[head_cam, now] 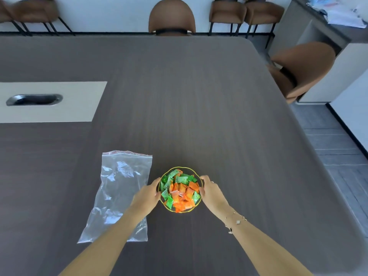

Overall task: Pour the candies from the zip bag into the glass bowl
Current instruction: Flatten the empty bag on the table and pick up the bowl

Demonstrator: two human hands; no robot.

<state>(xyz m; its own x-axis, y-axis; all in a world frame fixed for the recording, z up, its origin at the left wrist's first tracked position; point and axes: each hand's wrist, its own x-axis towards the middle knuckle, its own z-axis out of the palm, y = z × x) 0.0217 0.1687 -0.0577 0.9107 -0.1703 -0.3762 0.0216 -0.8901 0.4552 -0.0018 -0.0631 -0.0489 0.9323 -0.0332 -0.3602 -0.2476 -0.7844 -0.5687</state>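
A small glass bowl (180,168) with a gold rim stands on the dark wooden table near me. Green and orange wrapped candies (180,191) fill it. My left hand (147,197) cups the bowl's left side and my right hand (212,193) cups its right side, fingers against the rim. A clear zip bag (117,188) lies flat on the table to the left of the bowl, with no candies visible in it. My left forearm crosses over the bag's lower right corner.
A beige inset panel (79,100) with a dark cable slot (34,99) sits at the table's left. Brown chairs (172,16) stand along the far edge, and one chair (298,68) is at the right. The table's right edge runs diagonally beside a grey floor.
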